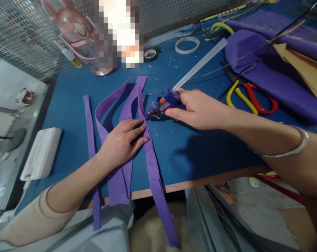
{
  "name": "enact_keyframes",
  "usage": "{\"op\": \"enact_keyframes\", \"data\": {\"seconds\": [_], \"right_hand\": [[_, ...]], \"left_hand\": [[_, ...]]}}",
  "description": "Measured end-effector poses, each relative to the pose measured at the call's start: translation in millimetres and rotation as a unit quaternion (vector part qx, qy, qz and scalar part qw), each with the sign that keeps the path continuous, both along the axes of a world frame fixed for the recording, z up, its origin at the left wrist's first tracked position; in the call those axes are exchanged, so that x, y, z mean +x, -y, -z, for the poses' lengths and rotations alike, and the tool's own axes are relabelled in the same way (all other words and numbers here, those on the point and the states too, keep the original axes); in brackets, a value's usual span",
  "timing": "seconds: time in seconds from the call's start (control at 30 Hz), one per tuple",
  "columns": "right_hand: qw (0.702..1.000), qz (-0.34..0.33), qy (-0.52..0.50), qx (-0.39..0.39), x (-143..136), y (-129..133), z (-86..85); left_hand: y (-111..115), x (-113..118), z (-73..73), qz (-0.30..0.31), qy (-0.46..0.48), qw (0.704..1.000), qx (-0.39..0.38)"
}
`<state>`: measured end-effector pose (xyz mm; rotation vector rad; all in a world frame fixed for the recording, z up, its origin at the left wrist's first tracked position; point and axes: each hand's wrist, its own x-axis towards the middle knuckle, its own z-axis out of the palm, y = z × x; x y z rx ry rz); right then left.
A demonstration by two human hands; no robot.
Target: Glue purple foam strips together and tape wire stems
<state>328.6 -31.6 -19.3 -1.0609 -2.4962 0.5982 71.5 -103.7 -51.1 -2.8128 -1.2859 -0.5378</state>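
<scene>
Several purple strips lie across the blue table, some hanging over its front edge. With its fingers pressed together, my left hand (124,141) grips the long folded purple strip (154,175) near its middle. My right hand (194,108) is wrapped round a blue glue gun (165,103), whose nozzle meets that strip just beside my left fingertips. A long translucent glue stick (200,64) sticks out of the gun's back. Wider purple strips (119,187) pass under my left hand and wrist. A narrow purple strip (90,129) lies farther left, partly beneath my left forearm.
Scissors with red and yellow handles (260,99) lie right of the gun, beside purple fabric (253,66) and thin cables. Tape rolls (187,45) sit at the back, near a pink bottle (77,31). A white box (41,154) rests at the table's left edge.
</scene>
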Motion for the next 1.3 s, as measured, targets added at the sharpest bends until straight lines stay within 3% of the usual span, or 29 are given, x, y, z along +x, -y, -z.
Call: {"op": "enact_keyframes", "data": {"seconds": [0.27, 0.43, 0.67, 1.3], "right_hand": [[0.997, -0.077, 0.014, -0.013, 9.5, 4.6, -7.8], [0.996, -0.085, 0.008, -0.026, 10.7, 3.6, -7.7], [0.997, -0.053, -0.015, -0.048, 4.5, 2.2, -2.8], [0.999, 0.011, -0.039, 0.004, -5.1, 1.4, 4.0]], "left_hand": [[14.2, 2.9, -6.8, 0.026, 0.076, 0.996, -0.030], [15.6, 5.1, -8.2, 0.003, 0.059, 0.997, -0.039], [10.4, 1.9, -8.4, -0.039, 0.019, 0.998, -0.054], [9.3, 2.6, -9.2, -0.023, -0.049, 0.998, -0.015]]}}
